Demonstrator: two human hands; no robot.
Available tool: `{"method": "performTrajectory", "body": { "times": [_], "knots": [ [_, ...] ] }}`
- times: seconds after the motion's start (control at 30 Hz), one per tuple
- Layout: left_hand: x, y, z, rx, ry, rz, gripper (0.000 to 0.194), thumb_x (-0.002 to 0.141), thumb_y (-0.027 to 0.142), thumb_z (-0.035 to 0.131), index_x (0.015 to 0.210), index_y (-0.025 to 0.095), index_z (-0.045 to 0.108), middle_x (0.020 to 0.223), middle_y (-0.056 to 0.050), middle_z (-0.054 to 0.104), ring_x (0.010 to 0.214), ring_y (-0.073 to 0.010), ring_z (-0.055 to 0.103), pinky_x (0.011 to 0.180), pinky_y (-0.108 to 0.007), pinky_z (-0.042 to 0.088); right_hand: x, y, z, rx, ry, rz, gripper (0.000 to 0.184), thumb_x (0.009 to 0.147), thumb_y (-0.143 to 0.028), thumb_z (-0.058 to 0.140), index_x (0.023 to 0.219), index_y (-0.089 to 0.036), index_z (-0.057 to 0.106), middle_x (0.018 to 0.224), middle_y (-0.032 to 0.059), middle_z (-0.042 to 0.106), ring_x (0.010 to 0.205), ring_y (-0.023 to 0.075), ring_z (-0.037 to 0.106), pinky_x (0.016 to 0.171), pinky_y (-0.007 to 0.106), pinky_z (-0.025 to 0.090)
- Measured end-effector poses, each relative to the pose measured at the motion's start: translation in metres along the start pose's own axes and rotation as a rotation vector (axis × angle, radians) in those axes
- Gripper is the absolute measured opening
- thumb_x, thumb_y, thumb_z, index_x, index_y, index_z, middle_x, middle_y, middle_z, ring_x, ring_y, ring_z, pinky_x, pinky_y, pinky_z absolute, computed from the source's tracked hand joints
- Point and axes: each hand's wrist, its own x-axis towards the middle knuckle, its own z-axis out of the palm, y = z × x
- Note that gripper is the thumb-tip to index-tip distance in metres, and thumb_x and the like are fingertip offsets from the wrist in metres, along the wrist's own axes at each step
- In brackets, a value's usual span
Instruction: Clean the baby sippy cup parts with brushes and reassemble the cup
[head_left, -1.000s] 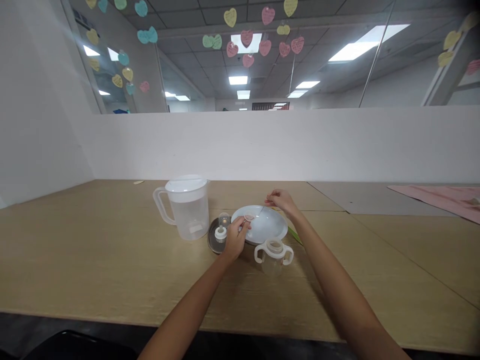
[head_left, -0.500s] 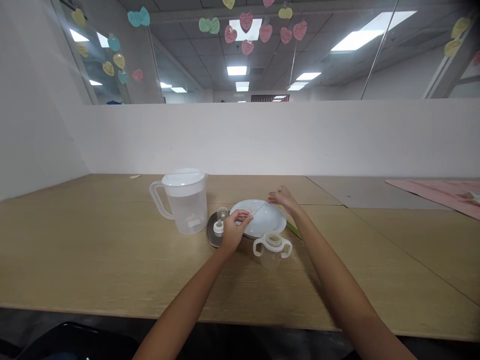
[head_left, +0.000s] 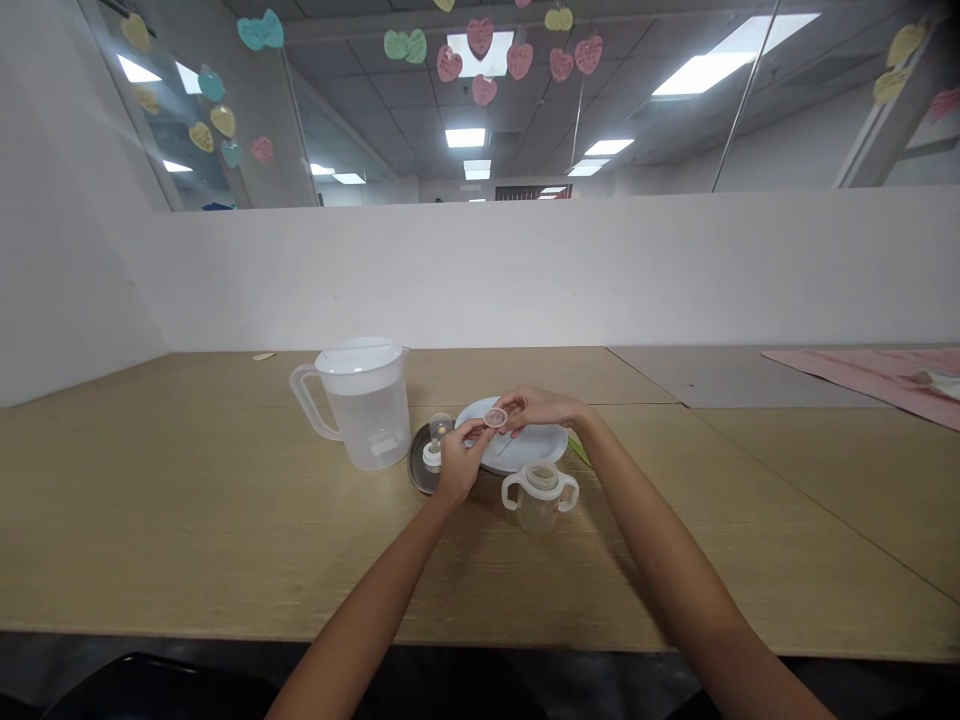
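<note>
Above the white plate (head_left: 546,446), a small round translucent disc (head_left: 495,417) is pinched by both of my hands. My left hand (head_left: 461,458) grips its near left edge with closed fingers. My right hand (head_left: 529,408) bends over from the right, its fingertips at the disc's right edge. A thin straw-like piece (head_left: 506,445) shows below the disc; whether it is joined to it I cannot tell. Just in front of the plate stands a clear baby bottle (head_left: 538,508) with two white handles and an uncovered mouth. Beside my left hand is a bottle teat with a white collar (head_left: 433,457).
A lidded plastic pitcher (head_left: 369,405) holding clear liquid stands to the left. The teat rests on a round metal tray (head_left: 418,474), partly behind my left hand. Something green (head_left: 579,451) lies by the plate's right side. A pink cloth (head_left: 862,375) lies far right.
My right hand has come left and inward, from holding one end of the thin straw-like piece away from my left hand to meeting it at the disc. The disc now faces the camera.
</note>
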Motion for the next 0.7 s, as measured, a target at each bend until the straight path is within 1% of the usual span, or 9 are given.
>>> {"method": "performTrajectory", "body": {
  "times": [0.1, 0.2, 0.27, 0.33, 0.47, 0.57, 0.63, 0.7],
  "knots": [
    [0.001, 0.002, -0.001, 0.055, 0.047, -0.019, 0.021, 0.073, 0.033, 0.062, 0.082, 0.016, 0.07, 0.081, -0.005, 0.071, 0.074, -0.0168, 0.062, 0.072, -0.028, 0.049, 0.001, -0.007, 0.005, -0.02, 0.066, -0.034, 0.031, 0.066, -0.03, 0.069, 0.093, -0.016, 0.068, 0.09, 0.004, 0.069, 0.084, 0.0159, 0.062, 0.071, 0.024, 0.051],
    [0.002, 0.003, -0.002, 0.061, 0.065, -0.028, 0.021, 0.072, 0.034, 0.063, 0.08, 0.015, 0.07, 0.081, -0.005, 0.071, 0.073, -0.0166, 0.062, 0.071, -0.028, 0.048, 0.004, -0.005, 0.006, 0.016, 0.127, -0.032, 0.028, 0.064, -0.028, 0.07, 0.089, -0.015, 0.068, 0.086, 0.0032, 0.069, 0.083, 0.0155, 0.062, 0.071, 0.024, 0.051],
    [0.002, 0.004, -0.001, 0.052, 0.052, -0.015, 0.022, 0.072, 0.035, 0.063, 0.08, 0.015, 0.07, 0.081, -0.005, 0.071, 0.073, -0.0165, 0.062, 0.07, -0.028, 0.048, 0.005, -0.001, 0.005, 0.044, 0.118, -0.033, 0.024, 0.063, -0.026, 0.069, 0.085, -0.015, 0.068, 0.085, 0.0028, 0.069, 0.081, 0.0143, 0.062, 0.072, 0.024, 0.05],
    [0.002, 0.003, -0.001, 0.056, 0.029, 0.007, 0.023, 0.072, 0.036, 0.063, 0.08, 0.016, 0.07, 0.081, -0.005, 0.071, 0.074, -0.0169, 0.062, 0.071, -0.028, 0.048, 0.006, 0.002, 0.003, 0.068, 0.083, -0.037, 0.023, 0.063, -0.024, 0.069, 0.083, -0.015, 0.067, 0.085, 0.0024, 0.069, 0.08, 0.013, 0.062, 0.073, 0.023, 0.049],
    [0.003, -0.002, -0.004, 0.104, 0.021, 0.028, 0.022, 0.074, 0.037, 0.061, 0.078, 0.017, 0.07, 0.081, -0.005, 0.071, 0.076, -0.0173, 0.062, 0.074, -0.029, 0.047, 0.004, 0.01, -0.003, 0.094, 0.054, 0.005, 0.024, 0.06, -0.023, 0.07, 0.082, -0.016, 0.064, 0.083, 0.0018, 0.069, 0.081, 0.0132, 0.062, 0.075, 0.023, 0.048],
    [0.005, -0.007, -0.007, 0.138, 0.056, 0.009, 0.024, 0.077, 0.038, 0.058, 0.08, 0.018, 0.07, 0.081, -0.005, 0.071, 0.075, -0.0172, 0.062, 0.073, -0.029, 0.047, 0.002, 0.019, -0.011, 0.015, 0.054, 0.066, 0.024, 0.059, -0.023, 0.069, 0.081, -0.015, 0.065, 0.075, 0.0011, 0.068, 0.075, 0.0137, 0.062, 0.071, 0.023, 0.048],
    [0.006, -0.01, -0.011, 0.166, 0.076, 0.002, 0.026, 0.079, 0.04, 0.056, 0.082, 0.018, 0.07, 0.082, -0.004, 0.071, 0.076, -0.0174, 0.062, 0.074, -0.029, 0.046, 0.002, 0.026, -0.016, -0.092, 0.048, 0.104, 0.019, 0.058, -0.022, 0.067, 0.076, -0.014, 0.066, 0.067, 0.0001, 0.067, 0.067, 0.0133, 0.061, 0.066, 0.023, 0.047],
    [0.008, -0.013, -0.016, 0.211, 0.092, 0.008, 0.028, 0.081, 0.04, 0.053, 0.082, 0.018, 0.07, 0.083, -0.005, 0.071, 0.078, -0.0179, 0.062, 0.076, -0.03, 0.046, 0.004, 0.033, -0.019, -0.245, 0.051, 0.163, 0.014, 0.058, -0.019, 0.065, 0.07, -0.015, 0.068, 0.061, -0.0004, 0.066, 0.061, 0.0133, 0.059, 0.061, 0.022, 0.046]
  ]
}}
